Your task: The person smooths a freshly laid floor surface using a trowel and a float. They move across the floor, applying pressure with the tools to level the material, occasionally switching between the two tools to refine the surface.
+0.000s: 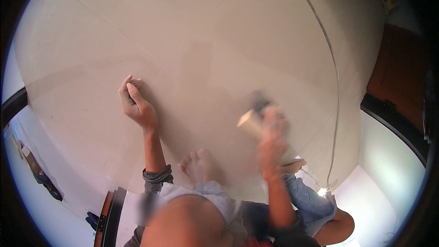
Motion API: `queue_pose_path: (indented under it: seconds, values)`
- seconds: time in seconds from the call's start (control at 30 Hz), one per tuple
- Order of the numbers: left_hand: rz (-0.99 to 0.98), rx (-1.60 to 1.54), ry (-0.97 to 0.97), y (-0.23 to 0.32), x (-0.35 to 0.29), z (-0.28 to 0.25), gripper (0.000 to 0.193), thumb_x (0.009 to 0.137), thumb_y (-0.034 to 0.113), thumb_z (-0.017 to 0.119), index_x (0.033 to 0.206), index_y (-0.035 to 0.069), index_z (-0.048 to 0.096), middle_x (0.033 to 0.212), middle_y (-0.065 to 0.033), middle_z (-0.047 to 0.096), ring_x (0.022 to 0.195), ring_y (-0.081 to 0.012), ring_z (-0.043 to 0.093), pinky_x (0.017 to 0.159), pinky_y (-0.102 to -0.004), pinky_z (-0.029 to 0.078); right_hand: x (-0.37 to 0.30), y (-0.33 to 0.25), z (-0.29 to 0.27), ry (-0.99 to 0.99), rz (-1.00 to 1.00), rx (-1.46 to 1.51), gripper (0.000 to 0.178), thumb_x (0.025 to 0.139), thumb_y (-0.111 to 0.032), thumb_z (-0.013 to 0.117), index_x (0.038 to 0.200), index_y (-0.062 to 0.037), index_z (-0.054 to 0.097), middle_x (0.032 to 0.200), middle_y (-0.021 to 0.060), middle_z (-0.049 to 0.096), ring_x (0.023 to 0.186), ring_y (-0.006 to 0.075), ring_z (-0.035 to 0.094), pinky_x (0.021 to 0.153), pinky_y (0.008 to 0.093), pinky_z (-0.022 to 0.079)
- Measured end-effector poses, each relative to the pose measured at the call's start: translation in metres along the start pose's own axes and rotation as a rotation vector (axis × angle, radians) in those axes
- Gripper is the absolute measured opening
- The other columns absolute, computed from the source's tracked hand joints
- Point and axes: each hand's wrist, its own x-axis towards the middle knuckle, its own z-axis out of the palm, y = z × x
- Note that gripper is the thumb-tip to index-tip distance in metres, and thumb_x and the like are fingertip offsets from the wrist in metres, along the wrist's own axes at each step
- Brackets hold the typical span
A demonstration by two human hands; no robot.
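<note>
My left hand (139, 107) is raised at left of the middle, its fingers loosely curled and the thumb lying against them. Nothing shows in its grasp. Over at the right, my right hand (274, 130) is smeared by motion and wraps round a block-shaped tool (250, 123) with a pale wooden face. A dark part sticks up from the tool's far side; the blur hides its exact kind. Under both hands spreads a smooth, dusty beige surface (183, 27), and whether the tool touches it I cannot tell.
A bare foot (201, 162) rests on the surface between my arms. Down the right side runs a thin grey cable (330, 50), ending near a bright lamp (323, 192). Dark frames (395, 126) stand at the right edge. Small dark items (43, 180) lie far left.
</note>
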Motion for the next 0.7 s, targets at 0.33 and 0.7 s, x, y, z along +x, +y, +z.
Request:
queue_pose_path:
  seconds: [0.33, 0.7]
  values:
    - [0.315, 0.794, -0.241, -0.005, -0.015, 0.006, 0.062, 0.109, 0.029, 0.054, 0.163, 0.002, 0.039, 0.169, -0.0193, 0.035, 0.158, -0.0356, 0.029, 0.127, -0.0524, 0.022, -0.042, -0.086, -0.019, -0.212, -0.094, 0.053, 0.068, 0.096, 0.000, 0.055, 0.162, -0.0131, 0.043, 0.162, 0.0162, 0.049, 0.138, 0.0381, 0.057, 0.107, 0.0525, 0.053]
    - [0.000, 0.912, -0.246, -0.051, -0.062, -0.134, 0.080, 0.106, 0.043, 0.055, 0.170, 0.006, 0.024, 0.178, -0.0162, 0.019, 0.165, -0.0362, 0.014, 0.131, -0.0584, 0.011, 0.082, -0.027, -0.080, -0.161, -0.028, 0.160, 0.063, 0.090, 0.005, 0.062, 0.151, -0.0102, 0.057, 0.129, 0.0238, 0.071, 0.112, 0.0437, 0.070, 0.094, 0.0533, 0.055]
